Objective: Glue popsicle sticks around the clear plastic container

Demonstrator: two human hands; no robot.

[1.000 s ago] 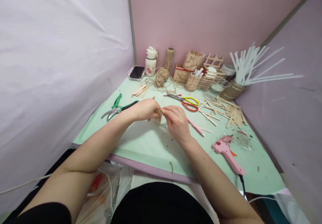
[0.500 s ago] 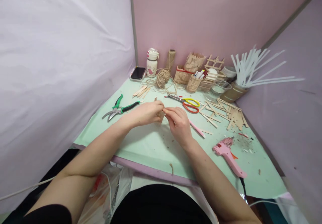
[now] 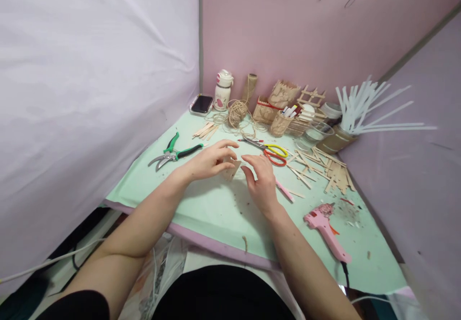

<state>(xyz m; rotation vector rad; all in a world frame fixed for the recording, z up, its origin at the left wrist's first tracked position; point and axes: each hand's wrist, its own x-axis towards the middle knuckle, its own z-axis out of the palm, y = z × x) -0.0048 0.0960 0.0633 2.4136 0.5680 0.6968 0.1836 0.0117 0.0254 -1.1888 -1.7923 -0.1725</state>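
Note:
My left hand (image 3: 211, 162) is over the middle of the table, its fingers curved and spread apart. Just beyond its thumb is a small light-brown wooden piece (image 3: 232, 171), partly hidden by the fingers; whether the thumb touches it I cannot tell. To the right of that piece, my right hand (image 3: 262, 181) has its thumb and forefinger apart with nothing between them. Scissors (image 3: 268, 151) with red and yellow handles lie behind the right hand. Green-and-black pruning shears (image 3: 175, 153) lie spread on the left.
A pink hot glue gun (image 3: 327, 231) lies at the right, its cord over the edge. Wooden sticks (image 3: 309, 166) are scattered behind it. Along the back stand a bottle (image 3: 223, 92), a twine ball (image 3: 237, 112), wooden holders (image 3: 280, 124), a clear bowl (image 3: 310, 140) and white glue sticks (image 3: 355, 106).
My fingers were pinched together around the wooden piece; now both hands have opened and drawn apart. The view has shifted slightly.

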